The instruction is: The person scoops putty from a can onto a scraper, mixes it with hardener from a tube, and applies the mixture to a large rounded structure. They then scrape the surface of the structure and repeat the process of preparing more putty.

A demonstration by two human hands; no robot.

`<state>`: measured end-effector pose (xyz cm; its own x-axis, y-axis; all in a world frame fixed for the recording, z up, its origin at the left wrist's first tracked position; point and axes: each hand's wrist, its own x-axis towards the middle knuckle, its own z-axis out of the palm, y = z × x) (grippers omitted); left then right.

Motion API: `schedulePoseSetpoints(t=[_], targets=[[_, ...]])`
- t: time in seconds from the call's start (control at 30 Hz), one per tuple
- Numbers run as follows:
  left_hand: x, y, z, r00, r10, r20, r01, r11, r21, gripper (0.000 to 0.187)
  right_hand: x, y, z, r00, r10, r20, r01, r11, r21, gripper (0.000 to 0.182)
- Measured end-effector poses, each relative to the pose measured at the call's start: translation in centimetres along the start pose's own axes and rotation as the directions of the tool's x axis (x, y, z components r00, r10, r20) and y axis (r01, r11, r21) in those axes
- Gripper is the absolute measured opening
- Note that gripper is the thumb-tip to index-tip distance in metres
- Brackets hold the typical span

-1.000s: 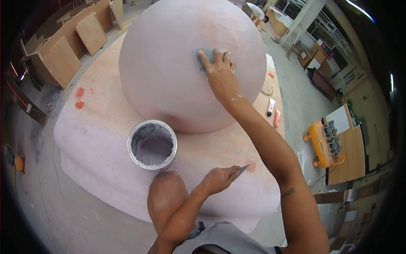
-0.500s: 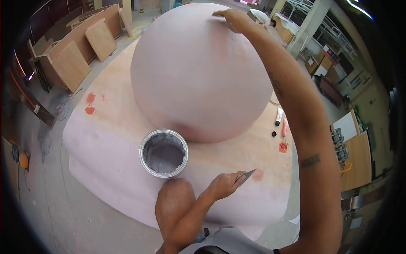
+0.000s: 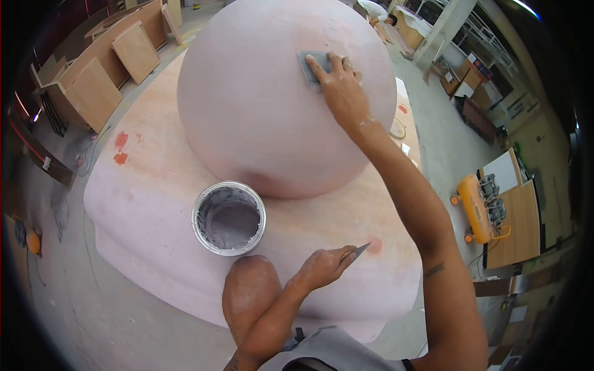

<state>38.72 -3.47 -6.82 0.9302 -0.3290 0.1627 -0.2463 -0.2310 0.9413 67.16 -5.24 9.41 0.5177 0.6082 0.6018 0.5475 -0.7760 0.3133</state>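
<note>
A large rounded pinkish-grey dome point(image 3: 260, 105) stands before me on a broad, curved base point(image 3: 148, 216). My right hand point(image 3: 339, 83) presses a grey rectangular scraper point(image 3: 305, 64) flat on the dome's upper right face, fingers spread over its back. Low in front, my left hand point(image 3: 325, 267) is closed around a thin grey scraper blade point(image 3: 357, 252), seen nearly edge-on, pointing up and right. An open metal can point(image 3: 228, 218) of grey putty sits on the base between my knee and the dome. Reddish smears show on the dome near the right hand.
My bent knee point(image 3: 252, 290) rests just below the can. Wooden panels point(image 3: 94, 93) lean at the far left. An orange air compressor point(image 3: 475, 209) stands on the floor at right. Another person point(image 3: 377, 12) bends down behind the dome. Red patches point(image 3: 120, 141) mark the base.
My right hand has come down from the dome's top toward me, and its scraper now shows. My left hand has hardly moved. The view has shifted slightly, revealing the orange compressor.
</note>
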Motion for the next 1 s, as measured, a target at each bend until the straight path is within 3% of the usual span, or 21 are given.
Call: schedulePoseSetpoints(t=[0.3,0.37,0.4,0.47,0.53,0.73,0.8,0.9,1.0], targets=[[0.1,0.1,-0.2,1.000,-0.026,-0.002,0.026,1.000,0.006,0.030,-6.7,-2.1,-1.0,0.999,-0.026,-0.021,0.026,1.000,0.009,0.055],[-0.1,0.5,-0.2,0.999,-0.034,0.001,0.034,0.999,0.005,0.030,-6.4,-1.3,-3.5,0.974,-0.036,0.224,0.019,0.997,0.075,0.053],[0.1,0.5,-0.2,0.999,-0.041,0.000,0.041,0.999,-0.001,0.031,-5.0,-0.8,-4.7,0.977,-0.037,0.209,0.022,0.997,0.073,0.053],[0.1,0.2,0.0,1.000,-0.017,-0.017,0.017,1.000,0.001,0.031,-1.2,0.9,-6.5,0.930,0.071,0.361,-0.195,0.927,0.319,0.056],[0.2,0.0,0.4,1.000,-0.003,-0.029,0.003,1.000,0.001,0.031,3.9,3.1,-5.8,0.976,0.050,0.210,-0.099,0.969,0.228,0.060],[0.4,-0.1,-0.3,0.999,-0.019,-0.042,0.019,1.000,-0.006,0.031,16.2,7.7,-1.3,0.975,-0.116,0.188,0.089,0.985,0.147,0.062],[0.5,-0.2,-0.6,0.996,-0.021,-0.091,0.022,1.000,0.011,0.031,16.6,7.6,-0.4,0.968,-0.135,0.210,0.108,0.985,0.136,0.062],[0.5,-0.2,-1.2,0.991,-0.023,-0.130,0.024,1.000,0.012,0.030,13.5,6.2,-0.3,0.966,-0.033,0.256,0.002,0.993,0.120,0.059],[0.5,-0.2,-1.1,0.993,-0.028,-0.115,0.026,0.999,-0.018,0.030,8.2,5.0,-0.4,0.983,-0.020,0.181,-0.005,0.991,0.136,0.057]])
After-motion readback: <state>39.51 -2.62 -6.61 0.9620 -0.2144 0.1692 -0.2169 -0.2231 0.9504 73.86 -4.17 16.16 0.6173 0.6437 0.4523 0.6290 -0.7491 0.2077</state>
